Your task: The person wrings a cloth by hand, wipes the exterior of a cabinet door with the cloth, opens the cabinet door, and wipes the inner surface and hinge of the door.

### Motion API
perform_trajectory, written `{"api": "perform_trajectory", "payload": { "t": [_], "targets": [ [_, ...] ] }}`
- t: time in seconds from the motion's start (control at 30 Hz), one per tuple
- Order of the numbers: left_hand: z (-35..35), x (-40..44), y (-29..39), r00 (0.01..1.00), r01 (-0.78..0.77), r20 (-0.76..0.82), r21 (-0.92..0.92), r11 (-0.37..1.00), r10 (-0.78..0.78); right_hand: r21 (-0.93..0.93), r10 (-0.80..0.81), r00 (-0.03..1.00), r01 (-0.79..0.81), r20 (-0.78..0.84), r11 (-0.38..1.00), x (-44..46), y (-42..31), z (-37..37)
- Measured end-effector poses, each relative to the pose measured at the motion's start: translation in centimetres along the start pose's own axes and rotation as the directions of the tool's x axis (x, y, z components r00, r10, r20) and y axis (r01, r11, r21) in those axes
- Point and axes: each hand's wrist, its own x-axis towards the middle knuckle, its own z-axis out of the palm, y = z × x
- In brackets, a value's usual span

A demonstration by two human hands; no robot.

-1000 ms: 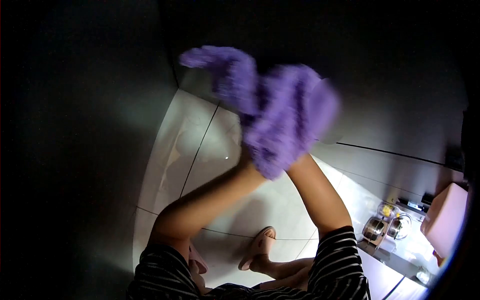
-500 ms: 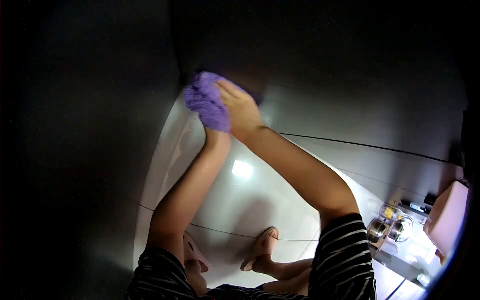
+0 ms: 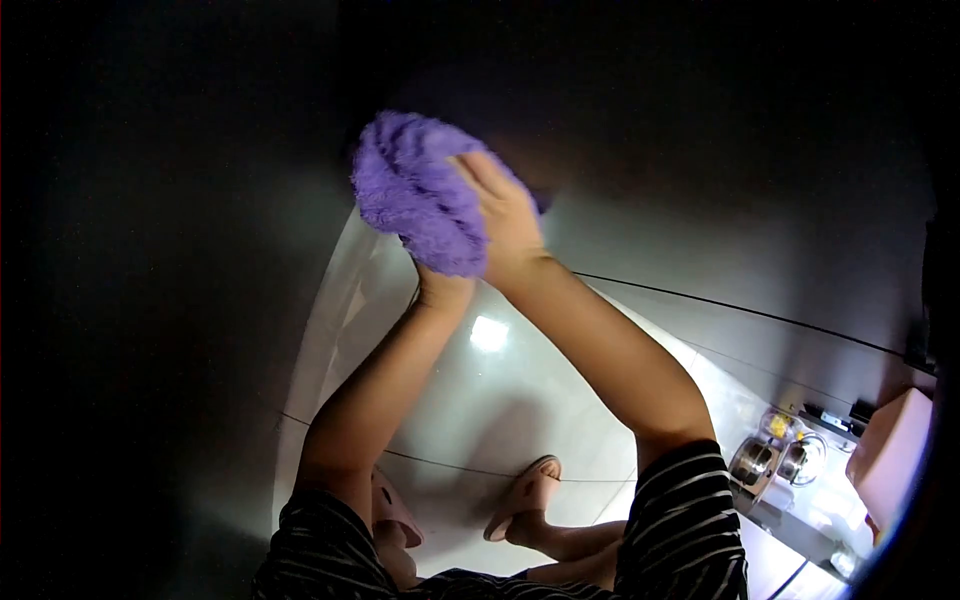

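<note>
A fluffy purple cloth (image 3: pixel 415 190) is bunched between my two hands at upper centre. My right hand (image 3: pixel 508 215) presses on the cloth's right side, fingers bent along its pile and slightly blurred. Under the lower edge of the cloth is my left hand (image 3: pixel 437 272); only the part near the wrist shows, and the fingers are covered. Both arms reach forward and meet at the cloth.
Dark surfaces rise on the left and ahead. Below are the pale tiled floor (image 3: pixel 470 410) and my feet in pink slippers (image 3: pixel 520 500). At right, metal-lidded pots (image 3: pixel 755 460) and a pink container (image 3: pixel 890 440) stand on a light counter.
The cloth is spread larger and looks nearer. My hands have shifted slightly right, and the cloth now covers more of my left hand.
</note>
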Motion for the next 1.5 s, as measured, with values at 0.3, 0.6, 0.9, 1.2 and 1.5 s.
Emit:
{"api": "perform_trajectory", "payload": {
  "t": [0.3, 0.6, 0.9, 1.2, 1.5],
  "targets": [
    [0.5, -0.3, -8.1, 0.518, 0.609, 0.356, -0.792, 0.043, -0.778, -0.138, -0.17, 0.867, 0.262, 0.469, 0.955, -0.4, -4.2, 7.7],
    [5.9, -6.2, -5.6, 0.369, 0.735, 0.472, -0.676, -0.059, -0.8, -0.144, -0.123, 0.884, 0.208, 0.452, 0.968, -11.1, -2.0, 9.8],
    [12.2, -11.9, 0.2, 0.309, 0.818, 0.887, -0.432, -0.38, -0.343, 0.04, -0.075, 0.889, 0.064, 0.451, 0.997, -23.5, 4.5, 1.8],
    [6.6, -5.3, 15.5, 0.317, 0.914, 0.946, -0.323, 0.245, 0.062, -0.047, 0.155, 0.899, -0.149, 0.409, 0.988, -24.1, 8.8, -12.5],
    [0.5, -3.3, 21.1, 0.482, 0.366, 0.867, -0.334, 0.869, 0.13, 0.186, 0.785, 0.609, -0.763, -0.115, 0.62, -19.8, 7.9, -24.4]
  ]
}}
